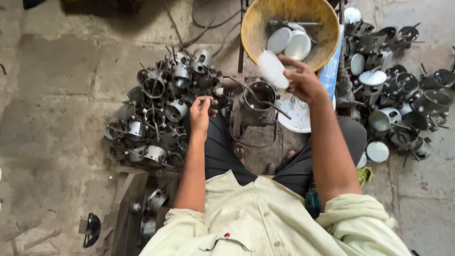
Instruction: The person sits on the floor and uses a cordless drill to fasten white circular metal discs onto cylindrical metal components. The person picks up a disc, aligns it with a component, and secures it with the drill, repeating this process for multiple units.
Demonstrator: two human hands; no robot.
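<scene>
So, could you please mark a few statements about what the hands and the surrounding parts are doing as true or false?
1. The right hand holds a white disc. True.
2. The yellow basin is empty. False: white discs lie in it.
3. The left hand rests in the basin. False: it hovers beside the pile of metal housings.
4. A metal cup sits between the hands. True.

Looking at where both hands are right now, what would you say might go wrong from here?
The white disc in the right hand looks motion-blurred; it might slip onto the metal cup below. The left hand pinches a thin wire piece beside the heap of wired metal cups, whose ends could snag fingers. Bare toes sit under the work.
</scene>
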